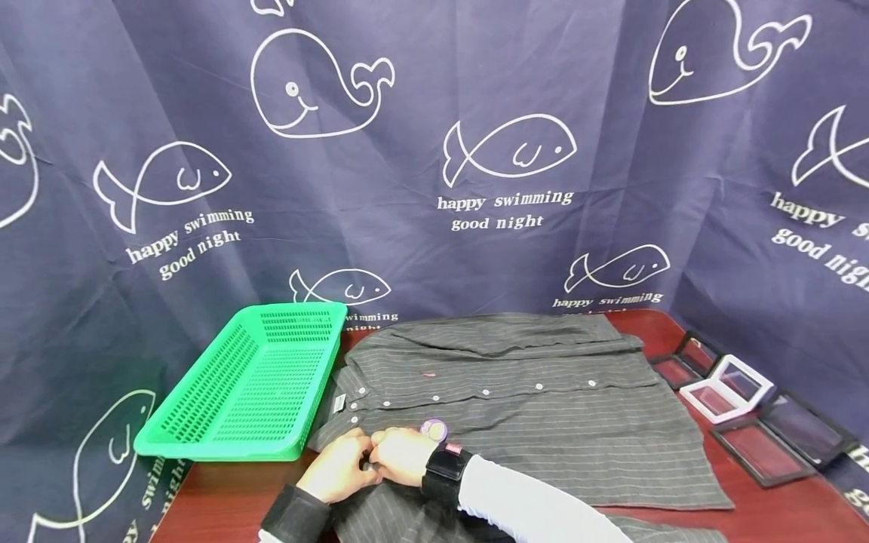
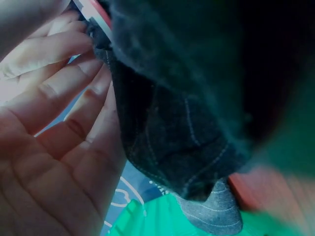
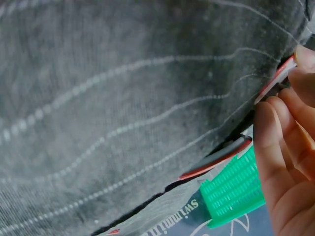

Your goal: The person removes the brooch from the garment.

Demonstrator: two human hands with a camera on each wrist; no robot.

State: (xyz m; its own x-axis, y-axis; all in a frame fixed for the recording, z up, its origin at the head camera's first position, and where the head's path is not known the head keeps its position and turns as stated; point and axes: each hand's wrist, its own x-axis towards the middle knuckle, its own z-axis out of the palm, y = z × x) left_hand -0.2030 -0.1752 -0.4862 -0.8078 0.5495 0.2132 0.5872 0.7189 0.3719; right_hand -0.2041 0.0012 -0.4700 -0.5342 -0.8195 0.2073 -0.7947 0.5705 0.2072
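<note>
A dark grey pinstriped button-up shirt (image 1: 543,422) lies spread on the table, its collar toward the basket. My left hand (image 1: 339,467) and right hand (image 1: 403,456) meet at the shirt's near front, below the collar. A thin red-edged badge (image 3: 278,78) shows edge-on at my right fingertips against the cloth. In the left wrist view, a red-and-white edge of a badge (image 2: 97,18) sits between my left thumb and fingers, beside bunched cloth. A purple round badge (image 1: 434,431) lies on the shirt beside my right hand. My fingers hide the held badge in the head view.
A green plastic basket (image 1: 265,392) stands at the left of the red-brown table (image 1: 210,498). At the right edge stand several small hinged frames, including a white one (image 1: 729,392) and a black one (image 1: 767,445). A blue printed curtain (image 1: 421,256) hangs behind.
</note>
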